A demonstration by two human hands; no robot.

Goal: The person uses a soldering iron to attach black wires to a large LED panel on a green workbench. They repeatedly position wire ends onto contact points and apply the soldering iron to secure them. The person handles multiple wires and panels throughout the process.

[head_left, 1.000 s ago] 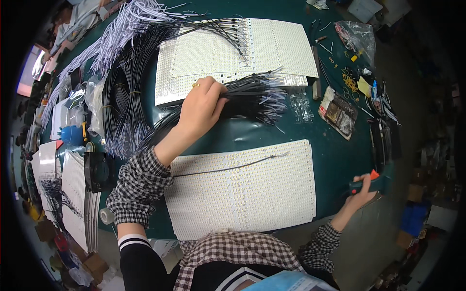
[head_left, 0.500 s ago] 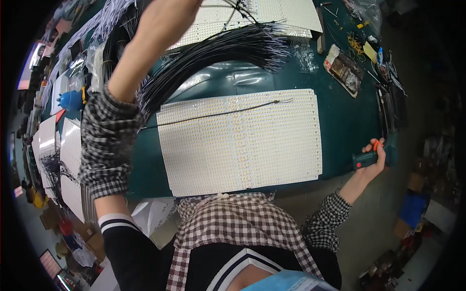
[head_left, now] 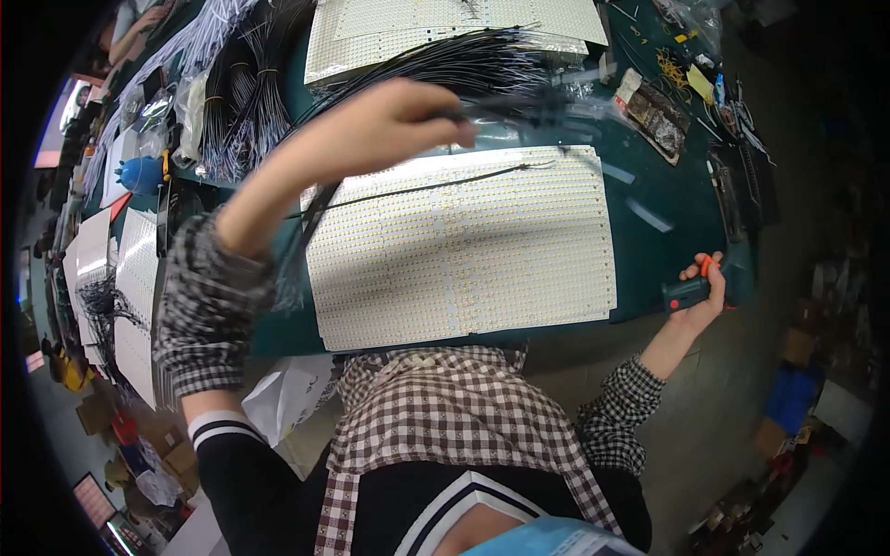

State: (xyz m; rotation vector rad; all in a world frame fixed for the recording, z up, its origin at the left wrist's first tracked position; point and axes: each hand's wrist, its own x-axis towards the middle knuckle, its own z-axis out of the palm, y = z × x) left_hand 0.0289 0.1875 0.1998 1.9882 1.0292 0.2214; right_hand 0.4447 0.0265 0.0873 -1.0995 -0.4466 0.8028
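My left hand (head_left: 413,125) is above the far left part of a white LED panel sheet (head_left: 464,269), its fingers closed around a bunch of black wires (head_left: 514,107). The wires are smeared by motion, and their ends trail to both sides of the hand. One thin dark wire (head_left: 436,190) with a split pale end lies across the upper part of the panel. To the right, past the panel's edge, my right hand (head_left: 706,295) grips a dark green handheld tool (head_left: 686,293) with an orange trigger; its exact kind is unclear.
Behind the panel lie a thick bundle of black wires (head_left: 482,57) and more white panels (head_left: 371,46). A worn, stained block (head_left: 654,116) and pliers-like hand tools (head_left: 737,199) are at the right. Stacked panels (head_left: 139,301) and a blue round object (head_left: 141,174) stand at the left.
My left hand has come down and nearer from the far edge, swinging black wires over the panel. My right hand has shifted slightly left, still holding the green tool.
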